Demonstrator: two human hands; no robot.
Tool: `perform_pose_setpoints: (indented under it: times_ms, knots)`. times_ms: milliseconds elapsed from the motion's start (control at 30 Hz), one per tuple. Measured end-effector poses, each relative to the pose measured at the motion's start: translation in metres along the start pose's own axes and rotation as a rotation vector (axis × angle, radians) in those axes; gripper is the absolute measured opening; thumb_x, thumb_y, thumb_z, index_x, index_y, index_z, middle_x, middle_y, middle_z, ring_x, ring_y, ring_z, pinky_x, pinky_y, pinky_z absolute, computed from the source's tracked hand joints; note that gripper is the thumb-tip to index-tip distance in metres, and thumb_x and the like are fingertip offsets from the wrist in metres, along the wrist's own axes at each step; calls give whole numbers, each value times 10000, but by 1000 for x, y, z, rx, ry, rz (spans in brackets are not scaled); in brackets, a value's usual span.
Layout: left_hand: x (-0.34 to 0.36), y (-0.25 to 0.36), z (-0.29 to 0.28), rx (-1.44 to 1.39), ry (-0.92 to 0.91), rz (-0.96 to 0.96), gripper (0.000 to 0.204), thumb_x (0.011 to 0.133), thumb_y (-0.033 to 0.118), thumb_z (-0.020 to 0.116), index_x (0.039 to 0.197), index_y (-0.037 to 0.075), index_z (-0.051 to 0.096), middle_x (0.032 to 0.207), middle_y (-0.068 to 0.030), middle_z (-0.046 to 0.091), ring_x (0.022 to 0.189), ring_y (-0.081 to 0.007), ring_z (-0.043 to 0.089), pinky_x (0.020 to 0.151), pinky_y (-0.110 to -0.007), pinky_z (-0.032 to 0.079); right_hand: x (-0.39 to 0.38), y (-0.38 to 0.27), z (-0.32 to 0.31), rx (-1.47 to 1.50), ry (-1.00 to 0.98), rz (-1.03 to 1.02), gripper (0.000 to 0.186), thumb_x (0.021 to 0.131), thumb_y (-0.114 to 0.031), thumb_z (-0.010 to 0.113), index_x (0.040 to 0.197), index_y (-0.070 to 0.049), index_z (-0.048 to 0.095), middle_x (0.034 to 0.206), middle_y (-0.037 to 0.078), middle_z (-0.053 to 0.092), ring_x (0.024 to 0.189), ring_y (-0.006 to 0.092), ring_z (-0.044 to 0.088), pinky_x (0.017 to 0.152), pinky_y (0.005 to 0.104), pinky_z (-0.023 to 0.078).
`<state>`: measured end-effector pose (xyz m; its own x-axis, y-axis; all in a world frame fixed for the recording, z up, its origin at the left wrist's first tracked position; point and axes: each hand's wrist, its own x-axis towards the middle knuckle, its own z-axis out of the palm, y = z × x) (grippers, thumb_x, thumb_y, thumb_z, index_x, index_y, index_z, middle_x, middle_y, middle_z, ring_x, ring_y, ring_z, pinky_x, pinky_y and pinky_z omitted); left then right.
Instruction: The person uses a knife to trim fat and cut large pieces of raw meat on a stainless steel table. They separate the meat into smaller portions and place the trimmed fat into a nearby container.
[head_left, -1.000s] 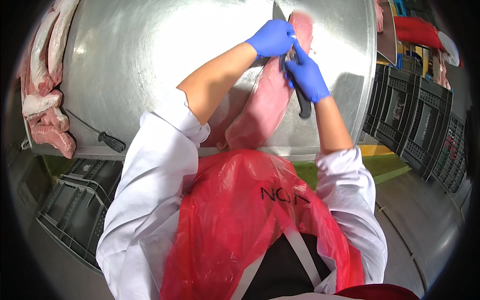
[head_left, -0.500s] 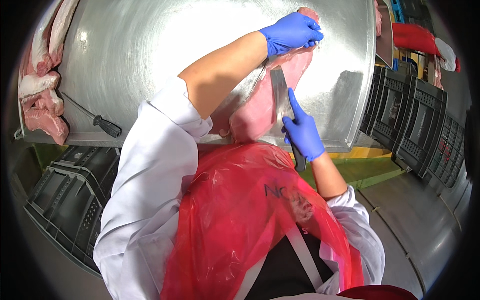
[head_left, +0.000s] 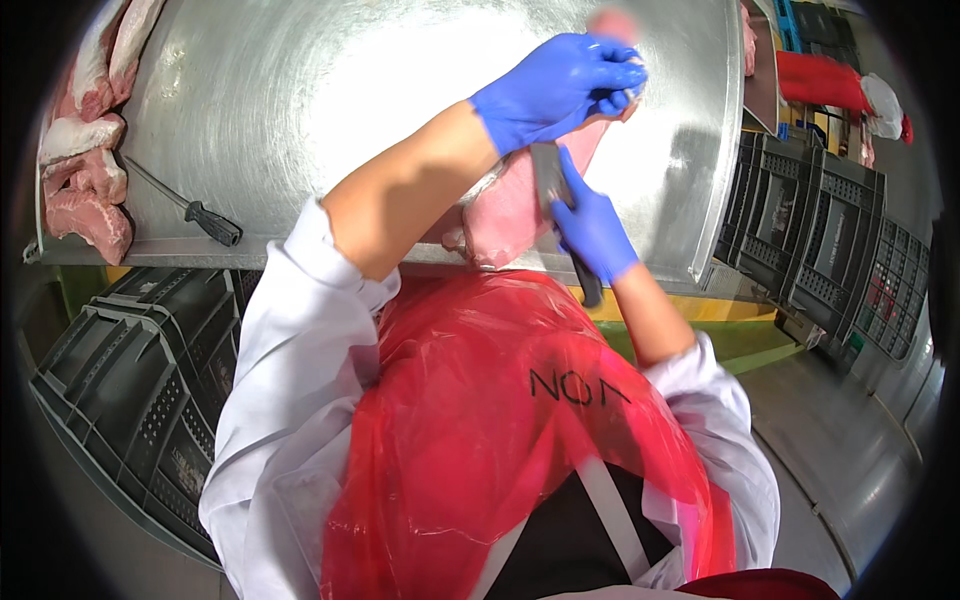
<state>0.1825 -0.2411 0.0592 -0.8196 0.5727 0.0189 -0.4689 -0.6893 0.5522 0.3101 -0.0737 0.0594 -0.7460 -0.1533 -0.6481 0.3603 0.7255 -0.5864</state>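
A long pink piece of meat (head_left: 505, 225) lies lengthwise on the steel table (head_left: 300, 70), partly hidden under my hands. My gloved left hand (head_left: 560, 85) grips it near its far end, fingers closed around a pale edge. My gloved right hand (head_left: 593, 230), lower and to the right, holds a knife (head_left: 550, 175) by its black handle, the blade angled up over the meat just below my left hand. The blade is slightly blurred. A long metal rod with a black handle (head_left: 212, 223) lies at the left of the table.
Several pork pieces (head_left: 90, 220) line the table's left edge. Black plastic crates are stacked right of the table (head_left: 800, 230), and others sit below its left side (head_left: 120, 390). At the upper right, part of a person in red (head_left: 820, 80) shows beside another tray of meat.
A second ago both hands were together at the meat. My right hand dropped with the knife, then rose slightly. My left hand moved right along the far end, staying closed.
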Motion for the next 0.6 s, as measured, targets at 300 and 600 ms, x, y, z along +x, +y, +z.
perform_pose_setpoints:
  times_ms: [300,600]
  knots:
    - [-258,36,47,312,317,309,290,819,226,793,788,122,524,622,13,465,518,-129,439,500,-283,317,-47,48,-37,120,-146,-80,716,982,-158,578,1626,-119,267,734,140,669,559,195,644,599,359,560]
    - [-442,-61,-26,2222,830,-552,235,954,176,718,1059,-19,639,1000,-120,679,898,-246,681,811,-349,534,8,179,-116,434,152,-148,728,962,-89,628,1607,-94,290,805,88,647,573,133,595,522,294,500]
